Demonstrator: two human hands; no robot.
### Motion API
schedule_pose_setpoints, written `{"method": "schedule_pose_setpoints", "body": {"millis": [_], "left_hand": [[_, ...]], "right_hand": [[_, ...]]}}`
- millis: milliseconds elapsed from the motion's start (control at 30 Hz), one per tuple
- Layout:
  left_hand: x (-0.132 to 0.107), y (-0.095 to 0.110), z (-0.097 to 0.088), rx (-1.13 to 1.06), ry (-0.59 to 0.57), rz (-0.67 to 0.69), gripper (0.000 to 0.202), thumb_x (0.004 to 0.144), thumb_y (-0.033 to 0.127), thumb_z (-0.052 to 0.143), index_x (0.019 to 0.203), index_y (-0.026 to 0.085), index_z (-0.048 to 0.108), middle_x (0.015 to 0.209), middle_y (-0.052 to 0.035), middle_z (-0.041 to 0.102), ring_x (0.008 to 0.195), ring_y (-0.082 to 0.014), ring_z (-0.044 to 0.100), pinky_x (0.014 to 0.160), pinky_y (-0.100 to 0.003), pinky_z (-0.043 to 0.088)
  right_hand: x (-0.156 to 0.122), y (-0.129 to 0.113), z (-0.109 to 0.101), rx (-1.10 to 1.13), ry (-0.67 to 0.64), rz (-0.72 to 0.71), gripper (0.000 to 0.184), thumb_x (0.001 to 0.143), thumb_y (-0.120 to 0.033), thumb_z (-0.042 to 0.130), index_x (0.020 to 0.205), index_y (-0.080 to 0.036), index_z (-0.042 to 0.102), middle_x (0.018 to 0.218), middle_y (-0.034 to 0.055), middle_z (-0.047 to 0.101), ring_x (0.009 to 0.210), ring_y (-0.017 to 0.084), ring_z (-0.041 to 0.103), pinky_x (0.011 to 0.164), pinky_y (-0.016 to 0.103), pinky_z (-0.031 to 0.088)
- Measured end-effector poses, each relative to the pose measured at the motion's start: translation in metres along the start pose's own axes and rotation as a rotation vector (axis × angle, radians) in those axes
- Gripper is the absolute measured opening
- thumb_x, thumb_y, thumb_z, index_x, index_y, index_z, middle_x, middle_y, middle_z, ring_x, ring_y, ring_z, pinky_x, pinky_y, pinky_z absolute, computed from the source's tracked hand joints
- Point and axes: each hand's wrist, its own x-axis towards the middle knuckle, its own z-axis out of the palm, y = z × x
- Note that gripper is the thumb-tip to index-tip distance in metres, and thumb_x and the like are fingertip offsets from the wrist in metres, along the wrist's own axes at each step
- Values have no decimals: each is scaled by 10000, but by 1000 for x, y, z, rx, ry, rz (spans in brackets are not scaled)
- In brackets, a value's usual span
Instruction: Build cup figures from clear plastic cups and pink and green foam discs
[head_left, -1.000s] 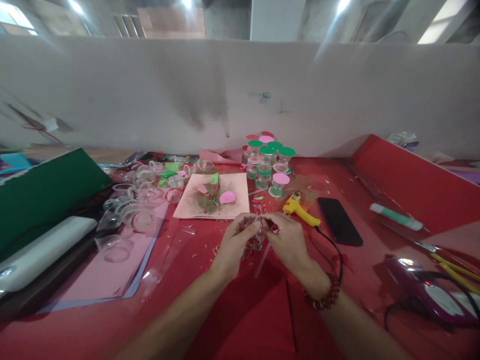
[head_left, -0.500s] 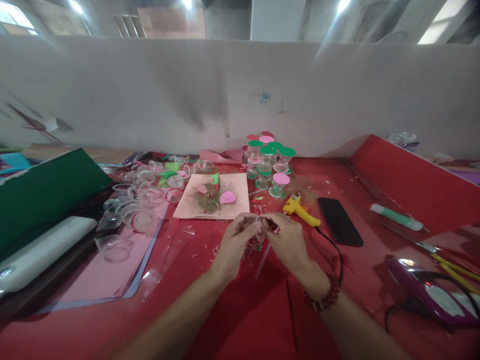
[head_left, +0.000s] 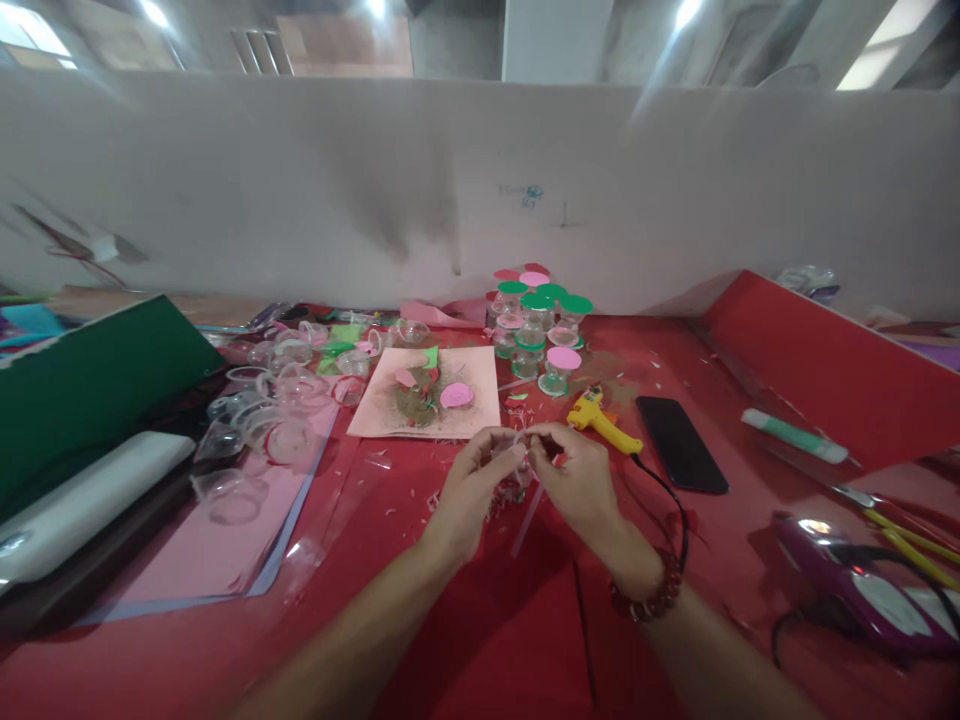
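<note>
Both hands meet over the red table, just in front of a peach paper pad (head_left: pixel 367 415). Thumb and fingers of my left hand (head_left: pixel 474 480) are closed round a small clear plastic cup (head_left: pixel 514 487), most of which the hands hide. Fingertips of my right hand (head_left: pixel 574 475) pinch at the top edge of the same cup; any smaller piece in them is too small to see. Below the hands lies a translucent glue stick (head_left: pixel 528 522) among paper scraps. A yellow glue gun (head_left: pixel 604 420) rests beyond my right hand.
Loose clear cups (head_left: pixel 281 435) crowd the left, partly on pink paper sheets (head_left: pixel 187 545). Joined cups with pink and green discs (head_left: pixel 553 308) stand at the back. Rightward lie a black phone (head_left: pixel 681 443), a glue tube (head_left: pixel 795 435), scissors (head_left: pixel 900 530) and a purple device (head_left: pixel 862 585).
My right fingers have shifted slightly and curled at the cup's top. A red bit seen by the right fingers before no longer shows. The left hand stays in place.
</note>
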Motion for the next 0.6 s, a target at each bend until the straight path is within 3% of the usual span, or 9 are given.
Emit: {"method": "schedule_pose_setpoints", "body": {"millis": [200,600], "left_hand": [[1,-2,-2,-6,-24,7,241,800,315,696,969,166,611,842,-12,604,688,-107,562,632,-227,451],[1,0,0,-13,-16,-8,237,797,329,695,940,161,610,806,-16,604,666,-112,559,600,-229,444]], "right_hand": [[-2,1,0,-18,9,-93,193,811,-147,562,919,-186,717,834,53,748,740,183,673,703,280,518],[-1,2,0,-41,-32,-104,198,815,-121,563,932,-159,718,848,66,741,755,191,664,705,290,506]]}}
